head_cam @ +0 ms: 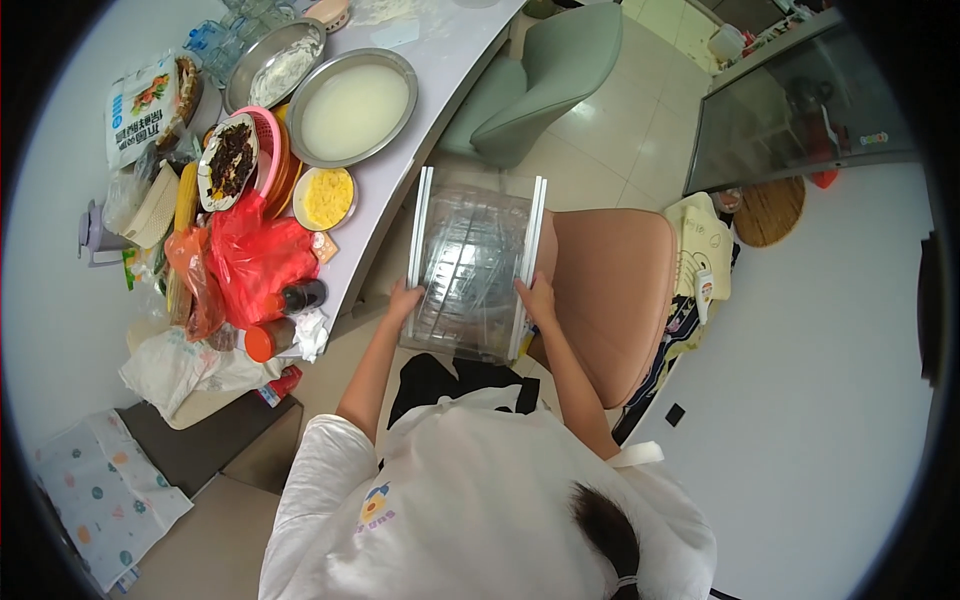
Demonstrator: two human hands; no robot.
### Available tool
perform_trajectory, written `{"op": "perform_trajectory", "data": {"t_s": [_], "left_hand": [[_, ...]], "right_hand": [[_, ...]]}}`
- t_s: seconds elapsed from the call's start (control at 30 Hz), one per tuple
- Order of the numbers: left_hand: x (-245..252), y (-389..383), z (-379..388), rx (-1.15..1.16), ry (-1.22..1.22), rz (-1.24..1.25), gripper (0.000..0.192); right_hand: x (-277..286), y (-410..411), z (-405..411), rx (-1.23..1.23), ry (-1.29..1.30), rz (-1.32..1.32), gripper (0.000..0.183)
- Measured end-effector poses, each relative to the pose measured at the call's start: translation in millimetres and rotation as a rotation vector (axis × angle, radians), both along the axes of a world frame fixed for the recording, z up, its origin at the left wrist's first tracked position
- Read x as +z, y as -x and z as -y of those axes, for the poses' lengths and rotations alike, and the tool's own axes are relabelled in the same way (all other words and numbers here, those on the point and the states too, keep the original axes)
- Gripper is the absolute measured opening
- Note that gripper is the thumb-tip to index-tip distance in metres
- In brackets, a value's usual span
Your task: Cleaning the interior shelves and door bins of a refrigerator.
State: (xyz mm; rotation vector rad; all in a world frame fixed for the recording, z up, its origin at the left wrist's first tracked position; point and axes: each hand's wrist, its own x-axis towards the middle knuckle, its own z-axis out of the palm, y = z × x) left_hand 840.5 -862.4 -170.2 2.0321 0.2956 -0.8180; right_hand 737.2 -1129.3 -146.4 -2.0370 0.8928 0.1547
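Note:
Between my two hands I hold a clear plastic drawer-like bin (472, 262) with white rails along its two long sides. My left hand (406, 300) grips the left rail near its lower end. On the right rail my right hand (537, 300) has its thumb on top and its fingers underneath. The bin is in front of my waist, above the floor, beside the table's edge. Light glares on its ribbed surface, so I cannot tell what is inside.
To the left, a table (450, 45) carries a steel basin of cloudy liquid (352, 109), a basin with flour (281, 67), a bowl of yellow food (327, 198) and a red plastic bag (259, 259). A tan chair (611, 292) stands right, a green chair (555, 67) ahead.

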Motion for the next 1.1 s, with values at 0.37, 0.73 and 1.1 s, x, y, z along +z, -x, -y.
{"op": "perform_trajectory", "data": {"t_s": [0.37,0.73,1.1], "left_hand": [[16.3,7.3,7.6,-0.177,-0.277,0.104,0.075],[33.1,1.6,1.9,-0.185,-0.107,-0.043,0.09],[42.8,5.1,-0.2,-0.102,-0.014,0.086,0.052]], "right_hand": [[22.4,1.6,8.0,-0.101,-0.345,-0.09,0.034],[20.6,-9.3,0.5,-0.189,-0.972,0.018,0.037],[33.0,-12.6,-2.0,-0.138,-1.101,0.124,0.046]]}}
